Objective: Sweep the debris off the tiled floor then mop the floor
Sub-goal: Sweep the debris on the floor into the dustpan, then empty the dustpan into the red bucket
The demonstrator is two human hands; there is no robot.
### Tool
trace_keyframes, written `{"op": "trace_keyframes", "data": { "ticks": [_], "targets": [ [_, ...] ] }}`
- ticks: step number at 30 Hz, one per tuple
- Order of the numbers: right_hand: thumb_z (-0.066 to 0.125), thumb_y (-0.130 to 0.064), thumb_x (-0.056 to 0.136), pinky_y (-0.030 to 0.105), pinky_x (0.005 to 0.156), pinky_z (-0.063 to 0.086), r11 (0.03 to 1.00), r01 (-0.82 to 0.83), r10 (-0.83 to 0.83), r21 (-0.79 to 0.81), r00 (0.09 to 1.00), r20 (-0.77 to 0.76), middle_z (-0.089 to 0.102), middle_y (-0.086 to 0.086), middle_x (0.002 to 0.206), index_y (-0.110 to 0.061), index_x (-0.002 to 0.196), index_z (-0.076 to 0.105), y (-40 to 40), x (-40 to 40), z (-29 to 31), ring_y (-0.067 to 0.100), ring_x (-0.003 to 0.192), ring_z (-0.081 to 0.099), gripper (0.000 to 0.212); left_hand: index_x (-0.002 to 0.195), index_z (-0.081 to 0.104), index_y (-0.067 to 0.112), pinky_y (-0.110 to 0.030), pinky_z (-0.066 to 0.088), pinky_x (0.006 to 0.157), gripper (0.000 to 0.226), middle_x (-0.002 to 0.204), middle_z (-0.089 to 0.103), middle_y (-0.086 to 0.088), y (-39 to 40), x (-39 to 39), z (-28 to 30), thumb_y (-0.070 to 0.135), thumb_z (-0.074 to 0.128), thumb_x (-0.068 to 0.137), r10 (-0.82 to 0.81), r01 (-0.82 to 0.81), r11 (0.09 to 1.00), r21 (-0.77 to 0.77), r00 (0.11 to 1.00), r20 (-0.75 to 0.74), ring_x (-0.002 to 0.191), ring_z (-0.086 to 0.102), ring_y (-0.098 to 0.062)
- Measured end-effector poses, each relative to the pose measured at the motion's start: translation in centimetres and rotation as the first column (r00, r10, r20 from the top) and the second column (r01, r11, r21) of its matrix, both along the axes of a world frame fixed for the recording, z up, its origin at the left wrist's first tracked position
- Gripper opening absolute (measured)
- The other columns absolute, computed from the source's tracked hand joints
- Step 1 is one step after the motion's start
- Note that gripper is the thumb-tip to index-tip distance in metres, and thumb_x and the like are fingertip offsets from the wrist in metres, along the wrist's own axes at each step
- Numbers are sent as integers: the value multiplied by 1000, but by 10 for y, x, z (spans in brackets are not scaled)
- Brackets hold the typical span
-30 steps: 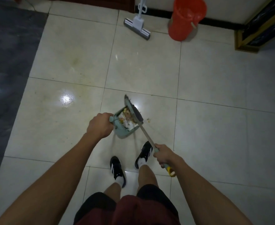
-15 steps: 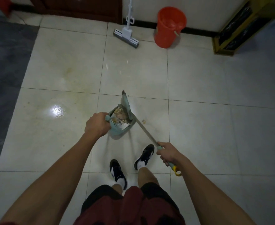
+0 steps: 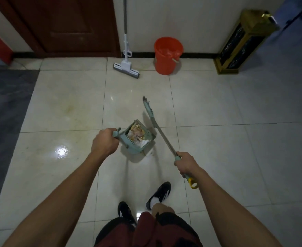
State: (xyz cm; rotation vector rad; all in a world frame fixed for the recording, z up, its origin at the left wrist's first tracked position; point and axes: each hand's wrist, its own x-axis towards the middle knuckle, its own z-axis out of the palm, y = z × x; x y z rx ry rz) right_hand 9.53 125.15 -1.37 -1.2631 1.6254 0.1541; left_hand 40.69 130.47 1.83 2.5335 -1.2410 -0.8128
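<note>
My left hand (image 3: 104, 141) grips the handle of a pale green dustpan (image 3: 147, 146), held above the tiled floor (image 3: 217, 157) and filled with debris (image 3: 137, 133) of paper scraps and crumbs. My right hand (image 3: 186, 164) grips the broom (image 3: 161, 134) by its metal shaft near the yellow end; the broom head (image 3: 147, 106) points away from me, just right of the dustpan and apart from it. A sponge mop (image 3: 126, 65) leans against the far wall, and an orange bucket (image 3: 168, 56) stands to its right.
A dark wooden door (image 3: 66, 25) is at the back left. A black and gold stand (image 3: 242, 43) sits at the back right. Dark grey flooring (image 3: 4, 107) borders the tiles on the left. My feet in black shoes (image 3: 159, 194) are below the dustpan.
The broom head has swung out of the dustpan to its right. The view has tilted up, showing more of the wall, door and mop handle.
</note>
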Motion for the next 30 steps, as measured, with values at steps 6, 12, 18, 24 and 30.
{"op": "trace_keyframes", "data": {
  "ticks": [6, 12, 18, 24, 30],
  "targets": [
    [51, -5, 90, 29, 49, 49, 999, 36, -35, -39, 999, 29, 64, 20, 97, -14, 136, 56, -70, -47, 17, 26, 61, 57, 47, 84, 69, 26, -39, 59, 70, 11, 80, 69, -1, -76, -41, 23, 19, 62, 89, -38, 41, 998, -54, 998, 46, 74, 65, -28],
    [54, -4, 86, 30, 50, 47, 990, 130, -125, -58, 989, 82, 62, 17, 76, -8, 122, 63, -134, -90, 29, 27, 56, 55, 37, 85, 69, 27, -32, 48, 63, 15, 81, 67, -1, -147, -73, 43, 15, 61, 90, -43, 49, 994, -100, 998, 55, 73, 62, -26],
    [54, 0, 90, 28, 47, 44, 961, 270, -259, -53, 952, 162, 55, 14, 59, -15, 111, 61, -209, -109, 35, 23, 48, 48, 26, 83, 69, 28, -32, 46, 62, 14, 79, 67, 2, -224, -85, 55, 18, 62, 91, -43, 49, 985, -165, 998, 42, 72, 61, -21],
    [52, 3, 90, 25, 44, 39, 933, 359, -347, -34, 920, 182, 49, 12, 53, -5, 102, 61, -308, -109, 31, 21, 43, 42, 16, 84, 69, 28, -39, 57, 69, 13, 80, 69, 2, -319, -83, 58, 20, 64, 91, -61, 62, 970, -234, 998, 14, 74, 64, -22],
    [53, 3, 89, 25, 43, 39, 911, 413, -401, -24, 896, 188, 48, 11, 48, -3, 92, 60, -398, -99, 35, 21, 42, 42, 10, 95, 73, 29, -42, 59, 76, 7, 90, 71, 0, -408, -72, 71, 25, 67, 93, -49, 42, 959, -280, 999, -18, 82, 66, -24]
  ]
}}
